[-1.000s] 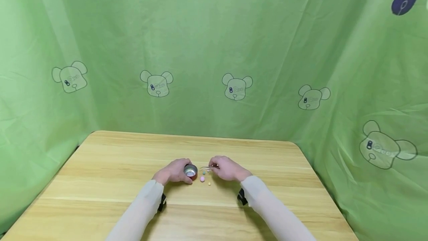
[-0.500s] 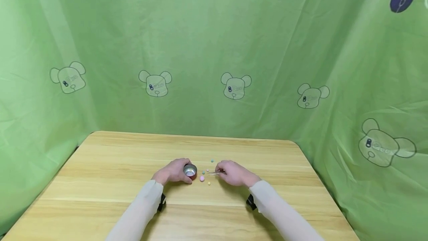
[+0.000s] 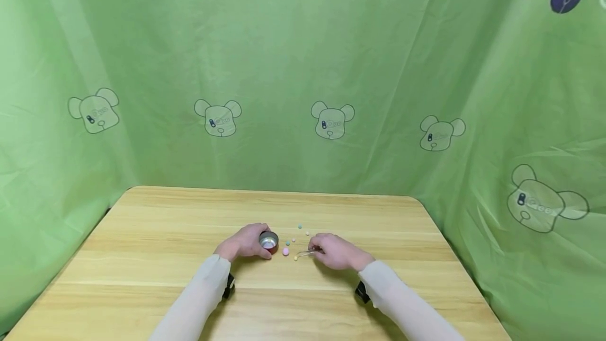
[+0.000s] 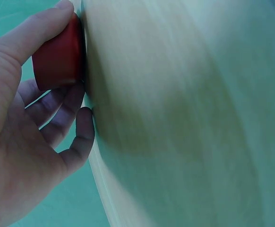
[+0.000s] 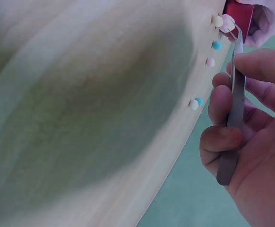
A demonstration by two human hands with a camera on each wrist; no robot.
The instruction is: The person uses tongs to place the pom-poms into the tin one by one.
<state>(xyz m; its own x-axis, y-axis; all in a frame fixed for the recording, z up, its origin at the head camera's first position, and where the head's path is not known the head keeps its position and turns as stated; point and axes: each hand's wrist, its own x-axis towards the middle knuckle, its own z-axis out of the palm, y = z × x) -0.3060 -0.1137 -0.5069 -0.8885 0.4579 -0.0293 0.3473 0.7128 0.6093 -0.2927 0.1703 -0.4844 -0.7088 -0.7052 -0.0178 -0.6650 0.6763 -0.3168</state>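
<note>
My left hand (image 3: 243,241) holds a small round tin (image 3: 269,249), red outside and silvery inside, upright on the table. In the left wrist view, its thumb and fingers curl round the red wall. My right hand (image 3: 337,251) grips metal tweezers (image 5: 236,104) with bent tips, thumb on one side and fingers on the other. In the head view the tips reach the small yellow ball (image 3: 295,258); whether they touch it I cannot tell. A larger pink ball (image 3: 285,252) lies between tin and tweezers.
Beyond the tweezers lie two teal balls, one nearer (image 3: 288,243) and one farther (image 3: 300,227), a small pink ball (image 3: 293,240) and a pale ball (image 3: 307,233). The wooden table (image 3: 142,257) is bordered by green cloth (image 3: 279,157) at back and sides.
My right hand has moved nearer and rightward, bringing the tweezer tips down to the yellow ball. The far teal ball and the pale ball have come into view. My left hand stays at the tin.
</note>
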